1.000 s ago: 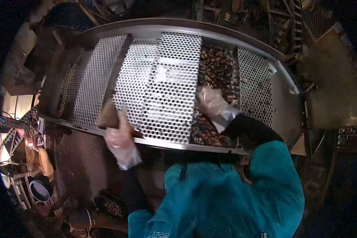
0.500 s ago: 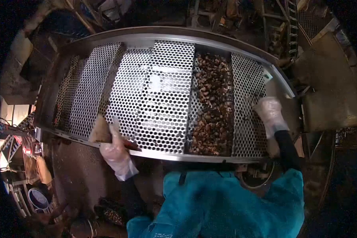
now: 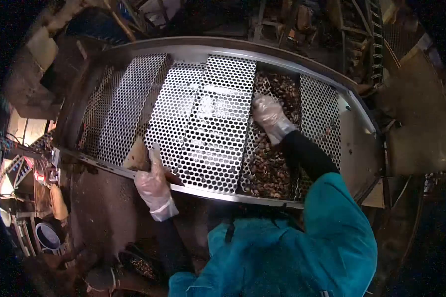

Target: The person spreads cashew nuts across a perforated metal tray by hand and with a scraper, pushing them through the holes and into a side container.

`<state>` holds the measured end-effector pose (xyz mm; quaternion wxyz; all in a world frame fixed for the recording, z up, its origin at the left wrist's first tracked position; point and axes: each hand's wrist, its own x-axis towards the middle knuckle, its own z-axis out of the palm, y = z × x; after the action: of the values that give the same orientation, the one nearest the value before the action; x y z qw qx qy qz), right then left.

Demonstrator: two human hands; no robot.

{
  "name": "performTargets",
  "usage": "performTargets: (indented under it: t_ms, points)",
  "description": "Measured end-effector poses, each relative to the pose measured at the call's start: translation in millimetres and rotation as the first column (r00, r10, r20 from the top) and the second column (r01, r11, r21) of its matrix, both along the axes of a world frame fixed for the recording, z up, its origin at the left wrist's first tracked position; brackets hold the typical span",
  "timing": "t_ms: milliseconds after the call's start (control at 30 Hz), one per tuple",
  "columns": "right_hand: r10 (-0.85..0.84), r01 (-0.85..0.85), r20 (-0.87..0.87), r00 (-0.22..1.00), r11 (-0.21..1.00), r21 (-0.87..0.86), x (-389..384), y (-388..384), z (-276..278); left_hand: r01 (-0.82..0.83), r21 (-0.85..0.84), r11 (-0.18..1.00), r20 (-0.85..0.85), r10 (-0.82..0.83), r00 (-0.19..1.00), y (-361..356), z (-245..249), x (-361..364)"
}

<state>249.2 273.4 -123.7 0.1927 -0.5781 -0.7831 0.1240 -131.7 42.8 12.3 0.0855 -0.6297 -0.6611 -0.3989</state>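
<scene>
My left hand (image 3: 154,188), in a clear plastic glove, is at the near rim of a long metal tray (image 3: 213,197). Its fingers are closed on a flat tan piece (image 3: 135,155) that leans over the perforated metal. Something dark reddish shows beside those fingers. My right hand (image 3: 272,116), gloved the same way, lies over a strip of small brown nut-like pieces (image 3: 270,173) between two perforated panels. Its fingers are curled down at the strip's left edge, and whatever is in them is hidden.
Several perforated panels (image 3: 218,119) line the tray, with a raised metal wall around them. A brown sheet (image 3: 416,114) stands at the right. A round tub (image 3: 48,236) sits at lower left, and a container of small pieces (image 3: 142,266) is near the floor.
My right hand has moved left from the right-hand panel onto the strip of brown pieces. The left hand keeps its hold at the rim. The view has shifted slightly.
</scene>
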Motion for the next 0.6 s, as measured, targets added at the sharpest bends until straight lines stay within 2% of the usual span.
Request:
performTargets:
  t_ms: [33, 67, 100, 133, 167, 233, 300, 367, 400, 433, 533, 567, 600]
  points:
    - [-0.011, -0.009, -0.133, 0.991, 0.989, -0.145, 5, -8, 3, -0.004, -0.006, 1.000, 0.190, 0.005, 0.982, 4, 4, 5]
    - [-0.023, 0.024, 0.017, 1.000, 0.996, -0.082, 13, -13, 8, -0.058, 0.001, 0.998, 0.228, 0.056, 0.972, 4, -3, 12]
    - [-0.047, 0.050, 0.166, 0.985, 0.999, -0.016, 18, -20, 21, -0.094, 0.045, 0.995, 0.154, 0.086, 0.984, 3, -19, 15]
    - [0.154, -0.070, 0.338, 0.929, 0.966, -0.248, 39, -17, 39, -0.109, 0.086, 0.990, 0.059, 0.105, 0.993, 3, -34, 14]
    - [0.241, -0.191, 0.333, 0.912, 0.966, -0.176, 54, -33, 47, -0.118, 0.123, 0.985, -0.070, 0.127, 0.989, 3, -48, 6]
    - [0.357, -0.337, 0.193, 0.914, 0.932, -0.133, 62, -73, 60, -0.058, 0.117, 0.991, -0.278, 0.088, 0.957, 1, -47, -16]
    - [0.388, -0.401, -0.100, 0.916, 0.900, -0.174, 59, -102, 66, -0.126, 0.182, 0.975, -0.451, 0.197, 0.871, -10, -64, -13]
    - [0.377, -0.471, -0.383, 0.844, 0.862, -0.189, 55, -126, 74, -0.108, 0.137, 0.985, -0.233, 0.138, 0.963, -16, -46, 19]
    - [0.352, -0.451, -0.417, 0.838, 0.877, -0.167, 56, -137, 82, -0.101, 0.127, 0.987, -0.165, 0.122, 0.979, -16, -41, 28]
    - [0.328, -0.431, -0.452, 0.830, 0.891, -0.145, 57, -147, 90, -0.093, 0.105, 0.990, -0.183, 0.111, 0.977, -15, -39, 25]
    - [0.199, -0.202, -0.271, 0.942, 0.979, 0.018, 79, -172, 121, 0.048, 0.022, 0.999, -0.057, -0.047, 0.997, -2, -21, -12]
    - [0.117, -0.259, -0.649, 0.751, 0.957, -0.127, 117, -169, 98, 0.061, 0.061, 0.996, 0.114, -0.068, 0.991, -3, -27, -11]
    - [-0.101, -0.383, -0.959, 0.265, 0.902, -0.201, 155, -165, 74, 0.005, 0.073, 0.997, 0.238, -0.022, 0.971, -5, -26, -1]
